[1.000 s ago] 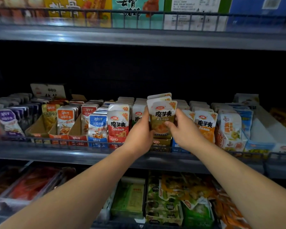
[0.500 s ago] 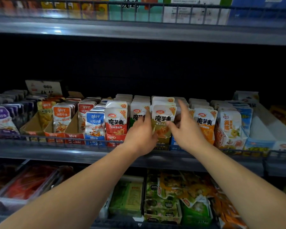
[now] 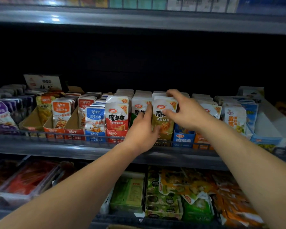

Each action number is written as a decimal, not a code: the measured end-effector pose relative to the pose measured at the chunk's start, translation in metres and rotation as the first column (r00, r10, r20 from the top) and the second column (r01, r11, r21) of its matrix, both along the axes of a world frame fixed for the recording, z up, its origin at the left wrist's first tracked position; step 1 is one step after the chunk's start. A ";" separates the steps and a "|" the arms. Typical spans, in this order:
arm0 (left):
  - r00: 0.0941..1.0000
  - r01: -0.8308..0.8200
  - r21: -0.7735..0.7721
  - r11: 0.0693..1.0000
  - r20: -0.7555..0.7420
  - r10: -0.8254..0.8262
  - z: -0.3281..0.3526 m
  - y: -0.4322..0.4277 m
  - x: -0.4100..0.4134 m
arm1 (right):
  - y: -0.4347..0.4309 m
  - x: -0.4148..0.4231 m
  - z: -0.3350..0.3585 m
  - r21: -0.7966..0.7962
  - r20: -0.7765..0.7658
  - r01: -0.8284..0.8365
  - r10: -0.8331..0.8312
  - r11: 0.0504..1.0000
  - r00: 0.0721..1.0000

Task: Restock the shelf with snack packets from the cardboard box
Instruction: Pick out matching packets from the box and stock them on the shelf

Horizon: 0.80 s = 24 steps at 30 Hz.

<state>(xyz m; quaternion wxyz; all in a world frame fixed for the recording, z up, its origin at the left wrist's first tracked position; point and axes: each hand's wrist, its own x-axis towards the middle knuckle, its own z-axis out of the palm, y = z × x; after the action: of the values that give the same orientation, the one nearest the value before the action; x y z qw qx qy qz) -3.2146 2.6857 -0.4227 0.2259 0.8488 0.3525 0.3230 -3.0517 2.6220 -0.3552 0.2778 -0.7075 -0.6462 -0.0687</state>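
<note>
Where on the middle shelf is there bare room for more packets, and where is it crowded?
Bare: the white tray right of the blue-edged packets; the front of the brown cardboard tray before the yellow packets. Crowded: the centre rows, where left hand and right hand grip the olive packets.

Hands: 2, left hand point(image 3: 141, 131), right hand point(image 3: 186, 111). Shelves: 3, top shelf point(image 3: 139, 19), middle shelf point(image 3: 56, 146), bottom shelf point(image 3: 119, 219). Snack packets point(image 3: 116, 113): dozens, uncountable
</note>
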 end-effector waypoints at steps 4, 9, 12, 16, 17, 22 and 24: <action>1.000 -0.001 -0.018 1.000 0.004 0.001 -0.004 0.002 -0.002 | -0.005 -0.001 -0.015 -0.019 0.011 -0.019 0.019 1.000 1.000; 0.999 0.009 -0.002 1.000 0.044 -0.009 -0.007 0.001 -0.003 | -0.005 0.008 -0.028 0.022 -0.095 -0.021 0.023 1.000 0.995; 0.998 0.006 0.020 1.000 0.063 -0.007 -0.007 0.001 -0.002 | -0.005 0.006 -0.031 0.084 -0.099 -0.009 0.018 0.996 0.995; 0.998 -0.022 0.060 0.998 0.056 0.018 -0.012 0.001 -0.001 | -0.005 0.005 -0.037 0.031 -0.141 -0.040 0.044 0.999 0.989; 0.998 -0.038 0.071 0.997 0.046 0.034 -0.014 0.001 0.000 | -0.005 0.005 -0.038 -0.003 -0.117 -0.033 0.032 0.999 0.993; 0.997 -0.072 0.087 0.994 0.012 0.072 -0.015 0.001 0.001 | -0.007 -0.001 -0.037 -0.066 0.016 0.013 -0.012 0.998 1.000; 0.997 -0.077 0.091 0.993 0.004 0.077 -0.014 0.001 0.001 | -0.009 -0.003 -0.035 -0.074 0.022 0.026 -0.025 0.997 0.999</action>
<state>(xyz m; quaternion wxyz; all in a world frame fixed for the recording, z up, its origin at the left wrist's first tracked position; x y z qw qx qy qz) -3.2132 2.6872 -0.4371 0.1745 0.8439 0.3700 0.3472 -3.0546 2.6125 -0.3897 0.2438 -0.7247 -0.6421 -0.0555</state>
